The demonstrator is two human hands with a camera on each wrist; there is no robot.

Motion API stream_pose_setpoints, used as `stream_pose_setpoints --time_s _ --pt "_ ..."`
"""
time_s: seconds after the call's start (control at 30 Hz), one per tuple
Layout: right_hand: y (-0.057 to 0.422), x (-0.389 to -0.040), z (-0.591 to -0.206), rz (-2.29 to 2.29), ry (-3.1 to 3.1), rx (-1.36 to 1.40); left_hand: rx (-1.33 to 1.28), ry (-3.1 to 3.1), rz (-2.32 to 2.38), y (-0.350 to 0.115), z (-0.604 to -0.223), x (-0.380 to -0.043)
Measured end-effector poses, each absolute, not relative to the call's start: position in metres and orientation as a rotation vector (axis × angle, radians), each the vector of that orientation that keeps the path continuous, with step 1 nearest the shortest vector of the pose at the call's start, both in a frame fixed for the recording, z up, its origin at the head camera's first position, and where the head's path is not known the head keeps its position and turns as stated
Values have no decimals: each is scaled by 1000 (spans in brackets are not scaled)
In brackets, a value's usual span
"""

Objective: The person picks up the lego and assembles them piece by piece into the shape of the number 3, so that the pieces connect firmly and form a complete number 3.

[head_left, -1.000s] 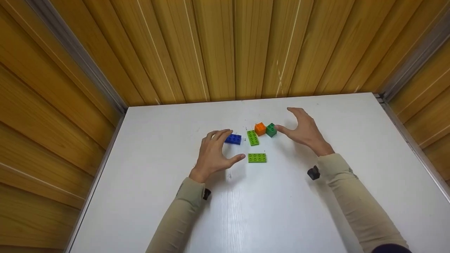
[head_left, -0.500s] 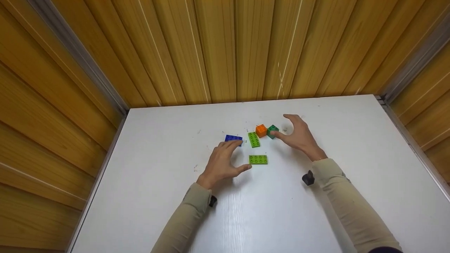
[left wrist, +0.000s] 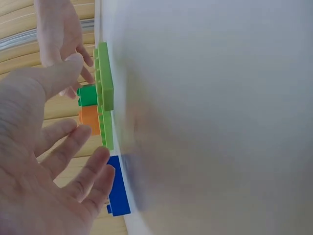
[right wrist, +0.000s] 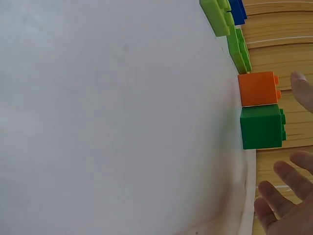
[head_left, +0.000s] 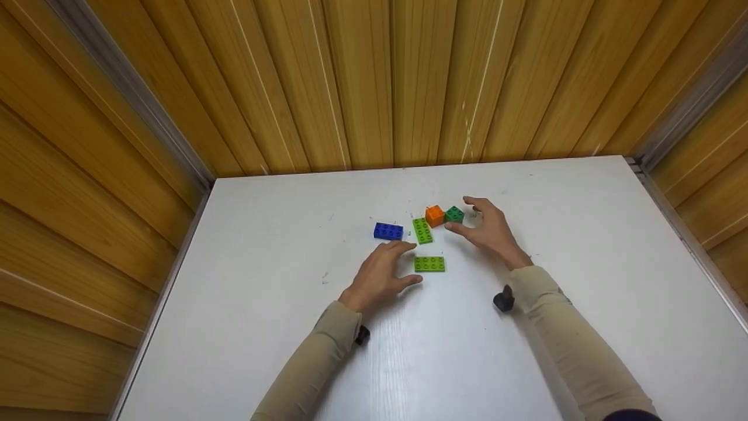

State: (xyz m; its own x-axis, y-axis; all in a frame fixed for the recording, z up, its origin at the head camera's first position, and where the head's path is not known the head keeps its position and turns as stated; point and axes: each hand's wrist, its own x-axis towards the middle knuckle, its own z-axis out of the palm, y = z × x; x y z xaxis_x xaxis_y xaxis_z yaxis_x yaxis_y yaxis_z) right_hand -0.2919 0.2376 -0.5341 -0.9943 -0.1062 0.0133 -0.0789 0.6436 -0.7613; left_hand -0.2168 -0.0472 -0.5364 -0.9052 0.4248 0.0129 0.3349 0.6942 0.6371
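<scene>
My left hand point(head_left: 380, 275) holds nothing, its thumb and fingers spread at the left end of the nearer light green building brick point(head_left: 429, 264). Around the dark green block point(head_left: 454, 214), my right hand point(head_left: 488, 230) hovers with thumb and forefinger parted on either side. An orange block point(head_left: 435, 216) sits right beside the dark green one. The second light green brick point(head_left: 422, 230) lies turned lengthwise, left of the orange block. Beyond the left fingers is a blue brick point(head_left: 388, 231). In the right wrist view, the right fingers point(right wrist: 279, 198) are apart from the dark green block point(right wrist: 262, 127).
All the bricks lie on a white table point(head_left: 263, 245). Wood-patterned panels point(head_left: 374, 82) rise behind its far edge and along both sides. A small black device point(head_left: 504, 299) sits at the right cuff and another black device point(head_left: 362, 335) at the left.
My left hand has moved right and nearer, from over the blue brick to the nearer light green brick. My right hand has shifted left and nearer, around the dark green block.
</scene>
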Motion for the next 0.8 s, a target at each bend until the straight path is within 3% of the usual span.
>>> stream_pose_setpoints --time_s 0.8 --pt "219 -297 -553 -1520 2726 68 566 2743 943 -33 -547 -237"
